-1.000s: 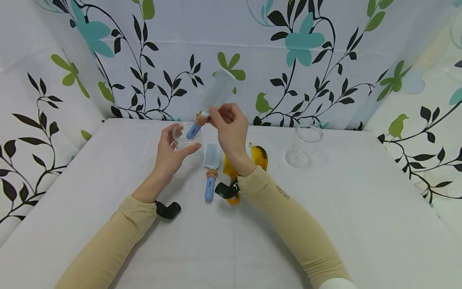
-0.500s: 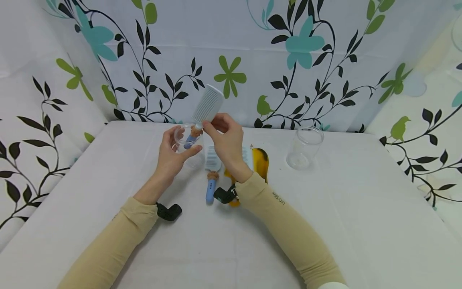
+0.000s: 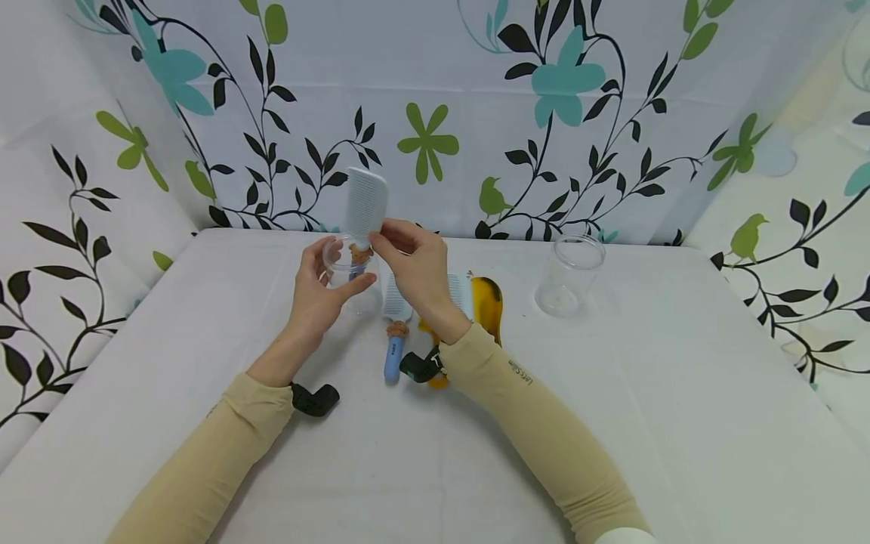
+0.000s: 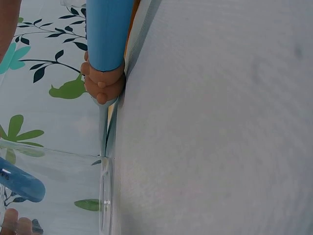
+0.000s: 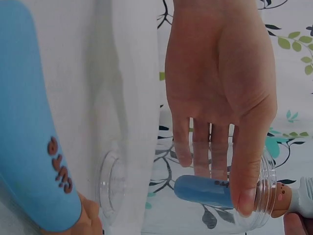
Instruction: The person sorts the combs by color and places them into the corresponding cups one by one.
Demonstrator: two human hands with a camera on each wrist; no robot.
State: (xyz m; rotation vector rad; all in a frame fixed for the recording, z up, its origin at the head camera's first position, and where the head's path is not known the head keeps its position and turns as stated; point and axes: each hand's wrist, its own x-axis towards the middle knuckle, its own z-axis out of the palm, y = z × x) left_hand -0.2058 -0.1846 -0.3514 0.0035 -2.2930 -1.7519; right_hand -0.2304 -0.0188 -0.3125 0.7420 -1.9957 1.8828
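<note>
My left hand (image 3: pixel 316 302) holds a clear jar (image 3: pixel 365 302) near its rim, thumb on the near side and fingers on the far side. My right hand (image 3: pixel 418 268) pinches a comb (image 3: pixel 367 200) just above its brown bear-like figure, at the base of the pale toothed head. The comb's blue handle (image 5: pixel 203 191) hangs inside the jar, above the bottom, as the right wrist view shows. Its head stands above the rim, nearly upright. A matching comb (image 3: pixel 394 359) lies on the table between the hands.
A yellow-and-dark, shiny comb-like item (image 3: pixel 487 302) and another pale toothed comb head (image 3: pixel 460 293) lie partly hidden under the right forearm. A second clear jar (image 3: pixel 569 279) stands to the right on the white table (image 3: pixel 680 363). A patterned cloth (image 3: pixel 476 166) backs the table.
My right hand has moved left and down, lowering the comb's handle deeper into the jar. The comb has turned from leaning right to nearly upright. The left hand and jar have hardly moved.
</note>
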